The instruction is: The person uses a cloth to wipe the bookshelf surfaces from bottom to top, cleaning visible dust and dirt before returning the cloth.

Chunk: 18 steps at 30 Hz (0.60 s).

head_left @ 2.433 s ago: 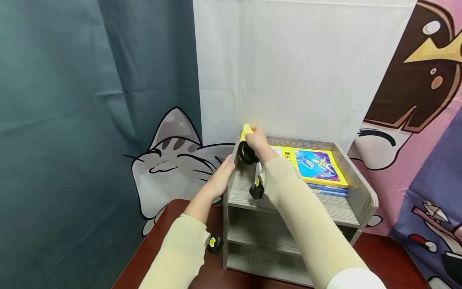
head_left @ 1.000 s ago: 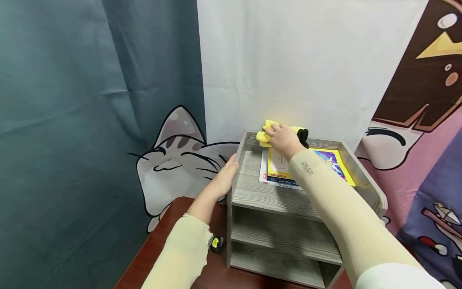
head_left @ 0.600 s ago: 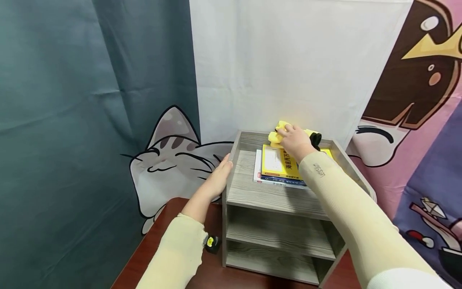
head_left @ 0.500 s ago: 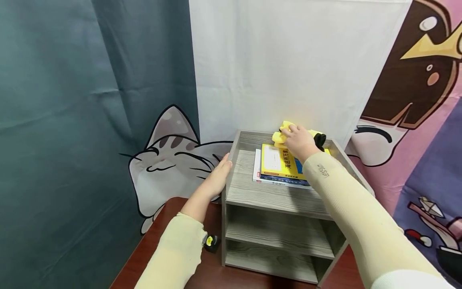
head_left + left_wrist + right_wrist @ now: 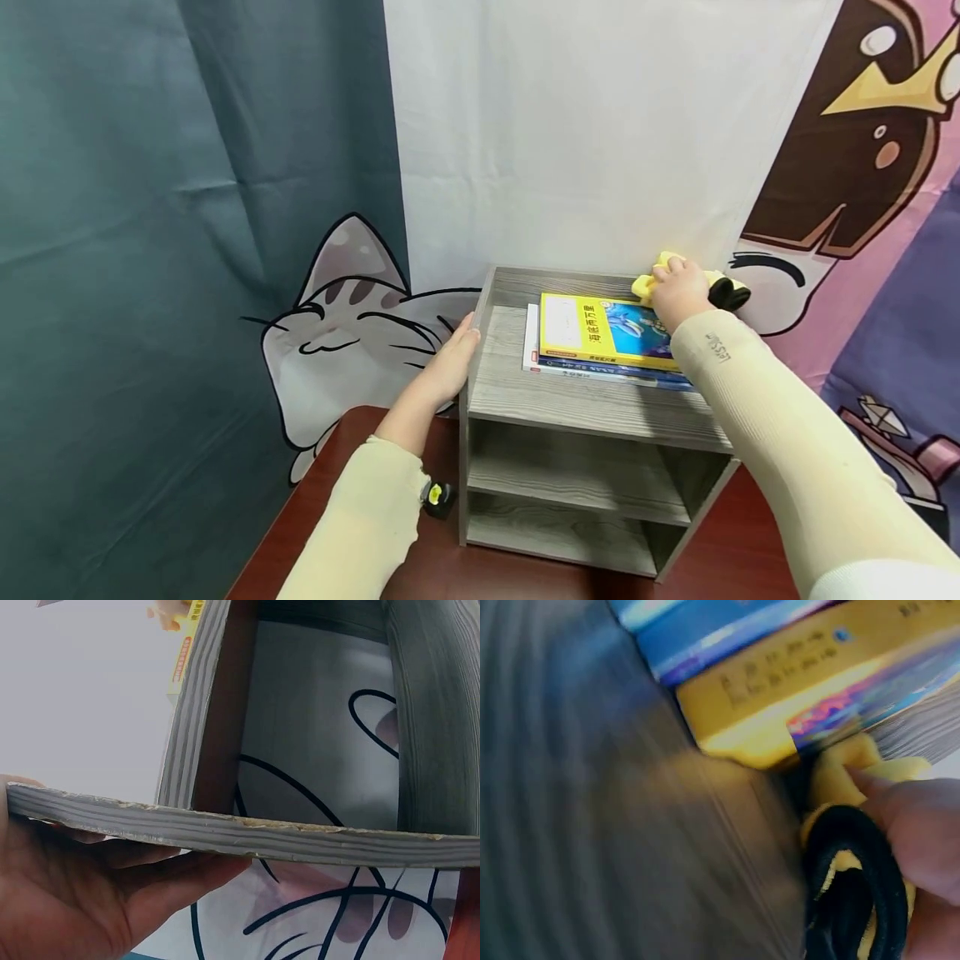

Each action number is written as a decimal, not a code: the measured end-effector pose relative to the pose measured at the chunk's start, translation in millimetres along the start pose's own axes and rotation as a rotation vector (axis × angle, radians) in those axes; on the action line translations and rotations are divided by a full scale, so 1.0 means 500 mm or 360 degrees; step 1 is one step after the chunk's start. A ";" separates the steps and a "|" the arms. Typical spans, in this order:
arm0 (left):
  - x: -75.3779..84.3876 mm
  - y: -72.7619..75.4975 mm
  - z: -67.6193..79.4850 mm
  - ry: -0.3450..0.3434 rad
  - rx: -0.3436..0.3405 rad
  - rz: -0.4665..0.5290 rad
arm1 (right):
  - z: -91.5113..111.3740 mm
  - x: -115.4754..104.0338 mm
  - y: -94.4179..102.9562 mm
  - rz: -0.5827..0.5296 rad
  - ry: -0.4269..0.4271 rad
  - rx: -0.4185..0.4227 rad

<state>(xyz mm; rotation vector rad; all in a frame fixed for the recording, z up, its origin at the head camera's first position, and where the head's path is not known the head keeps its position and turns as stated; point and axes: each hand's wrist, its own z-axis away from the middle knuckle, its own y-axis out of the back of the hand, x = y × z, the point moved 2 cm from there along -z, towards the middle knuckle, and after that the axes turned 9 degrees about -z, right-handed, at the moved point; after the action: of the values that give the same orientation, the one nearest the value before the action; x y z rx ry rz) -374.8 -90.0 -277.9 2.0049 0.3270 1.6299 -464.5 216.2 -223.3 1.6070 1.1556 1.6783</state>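
My right hand (image 5: 681, 292) grips a bunched yellow cloth (image 5: 643, 287) with black edging at the back right corner of a small grey wood-grain shelf (image 5: 517, 404). In the right wrist view, thick black folds of the cloth (image 5: 881, 862) hang beside the thumb side of the hand (image 5: 930, 832). My left hand (image 5: 453, 362) rests along the outside of the shelf's left side panel, fingers extended. The left wrist view shows that hand (image 5: 82, 900) against the panel's edge (image 5: 300, 838). A stack of books, a yellow one (image 5: 600, 329) on top, lies on the upper shelf.
Blue and white books (image 5: 592, 372) lie under the yellow one. Two lower compartments (image 5: 577, 475) are beneath the top. The unit stands on a reddish-brown table (image 5: 420, 554). White cloth (image 5: 600, 133) hangs behind, with a teal curtain (image 5: 112, 292) at left and a cartoon-print curtain (image 5: 892, 208) at right.
My right hand has carried the cloth from the top's left back corner, along the back edge behind the books, to the right. The left hand stays on the side panel.
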 end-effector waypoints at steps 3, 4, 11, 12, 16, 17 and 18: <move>-0.001 -0.002 -0.003 0.0017 0.0000 -0.0008 | -0.019 0.010 -0.022 -0.0002 -0.0095 -0.0071; -0.002 -0.002 -0.003 0.0023 0.0001 -0.0018 | -0.028 0.013 -0.031 0.0001 -0.0121 -0.0096; -0.009 0.001 -0.001 0.0025 0.0036 -0.0040 | -0.071 0.024 -0.073 -0.0092 -0.0307 -0.0170; -0.010 0.003 0.000 0.0033 0.0034 -0.0041 | -0.074 0.025 -0.075 -0.0124 -0.0322 -0.0172; -0.010 0.003 0.002 0.0035 0.0017 -0.0046 | -0.064 0.037 -0.083 -0.0253 -0.0355 -0.0192; -0.010 0.004 0.003 0.0036 0.0017 -0.0049 | -0.061 0.039 -0.084 -0.0264 -0.0350 -0.0193; -0.009 0.005 0.003 0.0029 0.0018 -0.0042 | -0.058 0.041 -0.084 -0.0273 -0.0332 -0.0195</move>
<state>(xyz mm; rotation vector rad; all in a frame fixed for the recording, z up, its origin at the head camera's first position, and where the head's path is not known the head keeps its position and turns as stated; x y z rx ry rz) -374.8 -95.0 -280.6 1.9865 0.3684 1.6349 -503.0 247.7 -246.4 1.5207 1.0341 1.4086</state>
